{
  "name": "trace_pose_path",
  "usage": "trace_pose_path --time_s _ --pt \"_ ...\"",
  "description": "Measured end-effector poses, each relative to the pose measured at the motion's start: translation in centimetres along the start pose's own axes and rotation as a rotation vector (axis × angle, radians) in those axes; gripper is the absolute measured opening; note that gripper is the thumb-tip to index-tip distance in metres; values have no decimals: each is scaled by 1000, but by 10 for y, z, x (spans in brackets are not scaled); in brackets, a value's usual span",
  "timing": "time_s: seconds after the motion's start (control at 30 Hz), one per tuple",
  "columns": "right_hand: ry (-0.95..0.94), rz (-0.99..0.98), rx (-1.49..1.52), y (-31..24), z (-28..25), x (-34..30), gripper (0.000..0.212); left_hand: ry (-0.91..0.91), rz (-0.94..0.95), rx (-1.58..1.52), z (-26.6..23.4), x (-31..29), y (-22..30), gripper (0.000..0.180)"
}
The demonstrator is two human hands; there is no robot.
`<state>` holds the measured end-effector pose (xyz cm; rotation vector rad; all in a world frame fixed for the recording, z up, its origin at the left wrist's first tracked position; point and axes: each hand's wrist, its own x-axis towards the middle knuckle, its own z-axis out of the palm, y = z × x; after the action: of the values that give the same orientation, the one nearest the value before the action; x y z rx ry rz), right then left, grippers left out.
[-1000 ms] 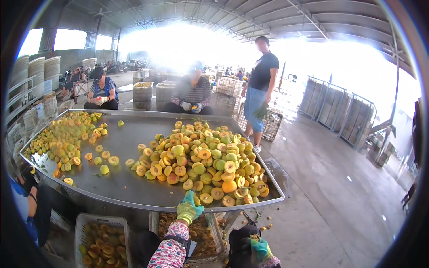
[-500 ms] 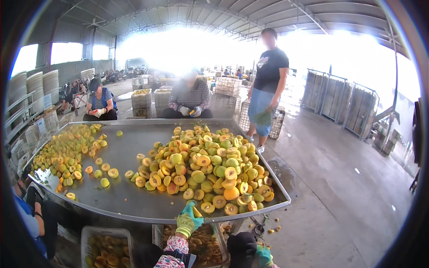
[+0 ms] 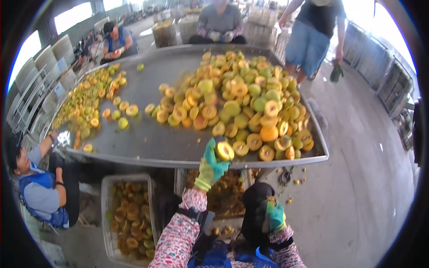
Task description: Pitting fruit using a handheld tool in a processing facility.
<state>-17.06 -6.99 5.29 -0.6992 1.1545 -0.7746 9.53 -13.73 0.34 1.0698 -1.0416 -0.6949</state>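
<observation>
My left hand (image 3: 212,166), in a green and teal glove, is closed around a halved stone fruit (image 3: 225,151) that looks like an apricot, its yellow cut face showing. It is at the near rim of a metal table (image 3: 147,138), just before a large heap of halved yellow-green fruit (image 3: 241,96). Lower right, near my dark-clothed knee, my right hand (image 3: 275,216) wears a similar glove. Its fingers are curled closed; what they hold, if anything, I cannot make out.
Below the table's near edge stand a pale crate (image 3: 105,214) of fruit halves and another crate (image 3: 178,181) with fruit pieces. A second fruit pile (image 3: 82,105) covers the table's left. One person (image 3: 44,192) sits left, two sit beyond, another (image 3: 313,35) stands right.
The view has tilted downward, bringing the crates and my right hand further into sight. My left hand, at the table's near edge, now shows the fruit's cut face more clearly.
</observation>
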Motion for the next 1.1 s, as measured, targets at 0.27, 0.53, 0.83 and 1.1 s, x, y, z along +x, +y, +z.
trace_pose_path --time_s 0.27,0.53,0.83,1.1 --pt "22 107 28 -6 7 -8 24 36 -106 -349 -5 -1 25 90" --pt "-1 134 39 -5 2 -8 23 138 -212 -317 -7 -7 23 82" --pt "7 130 26 -10 6 -6 26 331 -198 -144 3 0 20 58" --pt "-59 72 102 -4 1 -5 26 214 -5 113 4 -12 6 39"
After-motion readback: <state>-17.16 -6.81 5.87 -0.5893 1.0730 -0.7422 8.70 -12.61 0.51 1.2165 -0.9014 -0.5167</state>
